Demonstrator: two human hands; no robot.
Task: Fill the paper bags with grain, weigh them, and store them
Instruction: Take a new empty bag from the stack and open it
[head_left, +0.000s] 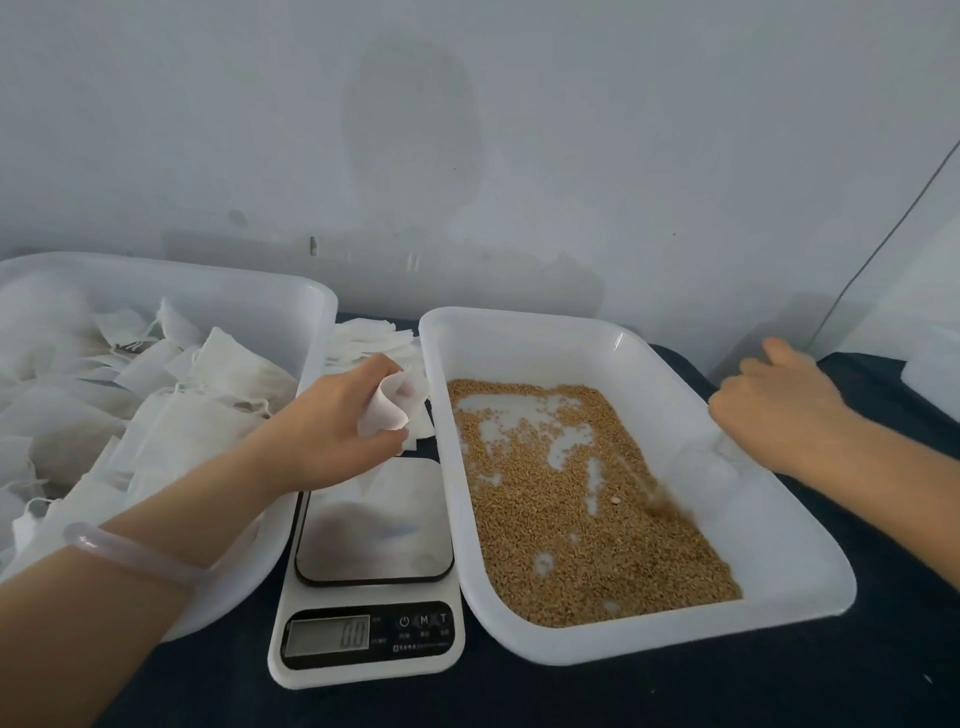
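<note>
Golden-brown grain (582, 499) speckles a white tray (779, 545); left of that tray, a white scale (363, 660) with black panel and silver plate, on the dark navy tabletop (623, 696)

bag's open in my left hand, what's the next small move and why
Probably dip the right hand into the grain for a scoop: the left hand holds the paper bag open and seemingly empty, and the scale reads zero.

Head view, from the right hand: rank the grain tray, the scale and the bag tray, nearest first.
1. Grain tray, directly beside the right hand, at its right rim.
2. Scale, centre, beyond the grain.
3. Bag tray, far left.
</note>
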